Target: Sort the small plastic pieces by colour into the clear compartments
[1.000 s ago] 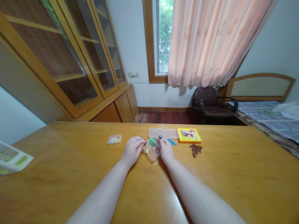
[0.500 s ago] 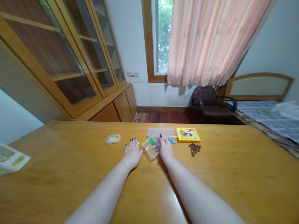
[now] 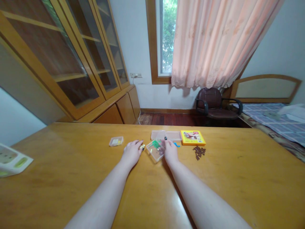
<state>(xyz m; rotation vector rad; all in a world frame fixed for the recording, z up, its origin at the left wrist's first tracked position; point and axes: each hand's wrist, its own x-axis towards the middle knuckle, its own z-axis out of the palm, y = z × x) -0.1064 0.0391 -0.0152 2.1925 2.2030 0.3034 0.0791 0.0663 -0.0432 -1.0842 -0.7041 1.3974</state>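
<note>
My right hand [image 3: 171, 152] grips the right side of a clear plastic box [image 3: 156, 156], its thumb on the rim. The box is tilted above the table. A few pale yellow pieces lie in it, and green pieces [image 3: 156, 144] show through its far part; whether they are inside or behind I cannot tell. Just left of the box, my left hand [image 3: 131, 154] rests on the tabletop, fingers curled and thumb drawn in around several small pale yellow pieces [image 3: 142, 146]. Small blue pieces [image 3: 176, 144] lie beyond my right hand.
Clear plastic trays [image 3: 170, 135] lie behind the box, beside a yellow package [image 3: 193, 137]. Brown pieces [image 3: 199, 152] are piled in front of the package. A small clear case [image 3: 116, 141] sits left of my left hand. A white holder [image 3: 13, 160] stands at the table's left edge.
My left hand has gone from flat, spread fingers to curled ones, drawing slightly left, and pale yellow pieces now show at its fingertips. My right hand still holds the box in nearly the same place.
</note>
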